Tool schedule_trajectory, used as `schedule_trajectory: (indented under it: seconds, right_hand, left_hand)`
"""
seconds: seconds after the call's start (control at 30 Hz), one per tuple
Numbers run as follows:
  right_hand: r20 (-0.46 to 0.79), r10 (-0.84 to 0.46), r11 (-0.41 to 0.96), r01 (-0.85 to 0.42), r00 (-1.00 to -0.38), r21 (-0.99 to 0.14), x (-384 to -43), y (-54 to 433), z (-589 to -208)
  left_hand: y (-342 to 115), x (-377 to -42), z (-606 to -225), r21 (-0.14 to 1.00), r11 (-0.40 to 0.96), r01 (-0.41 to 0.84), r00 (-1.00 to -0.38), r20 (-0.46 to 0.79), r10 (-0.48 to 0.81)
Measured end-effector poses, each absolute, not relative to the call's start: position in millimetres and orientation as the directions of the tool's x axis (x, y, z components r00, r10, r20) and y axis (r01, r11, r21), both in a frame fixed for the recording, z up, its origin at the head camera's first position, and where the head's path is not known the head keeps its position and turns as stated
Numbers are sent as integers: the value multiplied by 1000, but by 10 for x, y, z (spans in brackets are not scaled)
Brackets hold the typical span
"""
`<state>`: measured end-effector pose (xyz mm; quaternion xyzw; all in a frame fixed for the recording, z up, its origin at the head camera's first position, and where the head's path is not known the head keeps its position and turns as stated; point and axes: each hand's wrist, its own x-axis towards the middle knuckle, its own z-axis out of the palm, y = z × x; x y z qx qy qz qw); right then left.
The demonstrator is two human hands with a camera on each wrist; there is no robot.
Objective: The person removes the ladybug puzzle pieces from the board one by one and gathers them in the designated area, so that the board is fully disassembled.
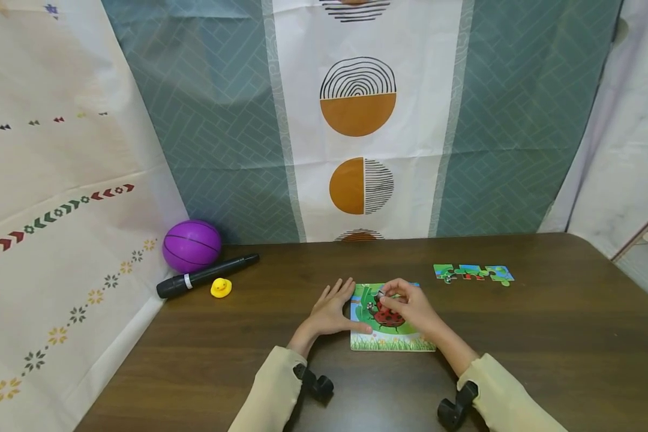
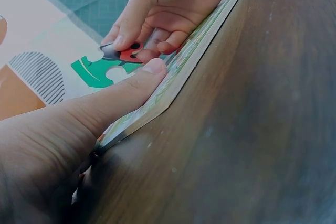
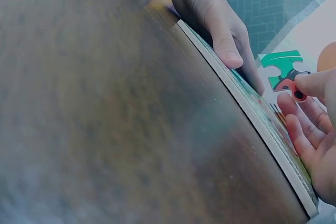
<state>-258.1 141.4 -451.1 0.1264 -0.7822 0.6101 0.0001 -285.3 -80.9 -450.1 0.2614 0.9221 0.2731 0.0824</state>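
Currently, right hand (image 1: 412, 306) pinches puzzle piece (image 2: 100, 72) above board (image 1: 391, 343); left-wrist view: green end toward eight o'clock, long axis unclear. Left hand (image 1: 330, 312) at board's nine o'clock, fingers extended, thumb on it.

Left grip (image 1: 330, 313) splayed wide; right grip (image 1: 410, 307) — curled, pinching.

Purple ball (image 1: 192, 246), duck (image 1: 221, 288) — black, seemingly tubular object (image 1: 209, 276)

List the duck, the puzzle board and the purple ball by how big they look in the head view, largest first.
1. Puzzle board, largest even though partly covered
2. Purple ball, which sits farther back
3. Duck, plainly smallest
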Motion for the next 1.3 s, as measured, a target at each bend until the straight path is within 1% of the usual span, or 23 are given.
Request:
schedule_trajectory:
  seconds: [0.3,0.4,0.67,0.83,1.03,1.17,1.3]
  right_hand:
    - [188,-156,180,-215,-970,-960,-2572,1514,-4485]
    - [177,-114,178,-195,-978,-965,-2568,1618,-4482]
    - [146,33,275,-132,-989,-952,-2538,2086,-4487]
    - [150,100,349,-107,-984,-931,-2528,2358,-4502]
    - [158,138,399,-91,-978,-912,-2566,2566,-4548]
    - [156,122,453,-85,-980,-887,-2597,2640,-4579]
    - [157,134,525,-64,-979,-849,-2624,2693,-4588]
  left_hand:
    - [-804,-2840,-4486,555,714,428,-853,-14,522]
    - [-810,-2844,-4485,559,711,426,-854,-12,520]
    - [-825,-2859,-4499,549,702,453,-840,-1,542]
    - [-842,-2851,-4503,559,701,443,-843,-6,537]
    - [-872,-2845,-4513,553,708,439,-849,-3,529]
    - [-862,-2845,-4517,566,698,439,-846,-2,534]
    - [-835,-2858,-4523,562,693,451,-841,8,541]
